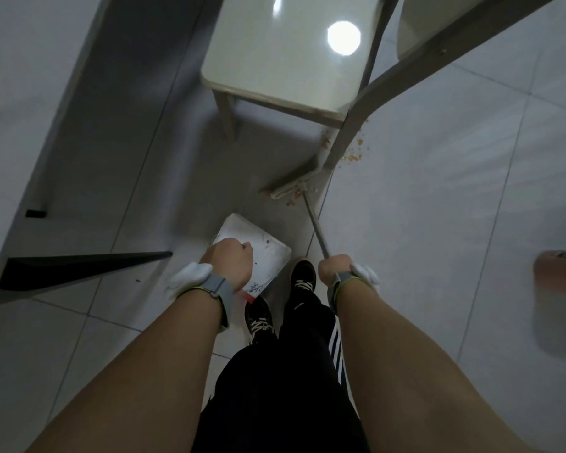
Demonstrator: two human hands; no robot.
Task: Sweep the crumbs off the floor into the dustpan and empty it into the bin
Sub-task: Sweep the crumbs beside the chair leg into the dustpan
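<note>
With your right hand (335, 268) gripping the broom (299, 186) and left hand (229, 264) clamped on the dustpan (268, 253), draw the crumbs (352, 155) at centre right gently toward the pan.

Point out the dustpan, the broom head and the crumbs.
dustpan (268, 246): head view, on its white tray.
broom head (296, 186): head view, on its pale bar at the floor.
crumbs (353, 155): head view, on the orange scatter beside the chair leg.
</note>
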